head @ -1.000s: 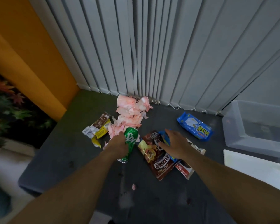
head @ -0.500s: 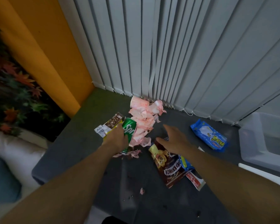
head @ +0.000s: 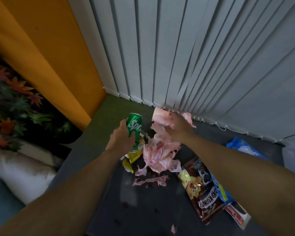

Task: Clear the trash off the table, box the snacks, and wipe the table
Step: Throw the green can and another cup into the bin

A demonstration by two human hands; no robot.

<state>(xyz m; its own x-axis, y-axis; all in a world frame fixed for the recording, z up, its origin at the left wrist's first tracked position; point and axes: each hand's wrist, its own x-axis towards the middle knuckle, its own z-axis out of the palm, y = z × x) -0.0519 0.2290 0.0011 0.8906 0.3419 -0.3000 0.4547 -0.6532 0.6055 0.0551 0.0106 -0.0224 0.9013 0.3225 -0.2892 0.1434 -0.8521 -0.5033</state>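
My left hand (head: 122, 137) grips a green Sprite can (head: 134, 127) and holds it upright above the dark table (head: 143, 210). My right hand (head: 179, 127) lies on top of a heap of pink-stained crumpled tissues (head: 158, 154) near the blinds, its fingers curled into the paper. Yellow and brown empty wrappers (head: 132, 156) lie under the can. A brown chocolate cereal bag (head: 200, 189) rests to the right, with a blue packet (head: 220, 189) and a red-and-white packet (head: 237, 217) beneath it. A blue wet-wipe pack (head: 243, 148) lies at the far right.
Grey vertical blinds (head: 194, 57) hang right behind the table. An orange wall (head: 46, 53) stands at the left, with artificial leaves (head: 15, 113) and a white cushion (head: 20, 172) below the table's left edge. Small pink scraps (head: 173, 229) dot the table front.
My left hand has lifted the Sprite can off the table and moved it away from me. My right hand left the snack bags and reached onto the tissue heap. The view swung left.
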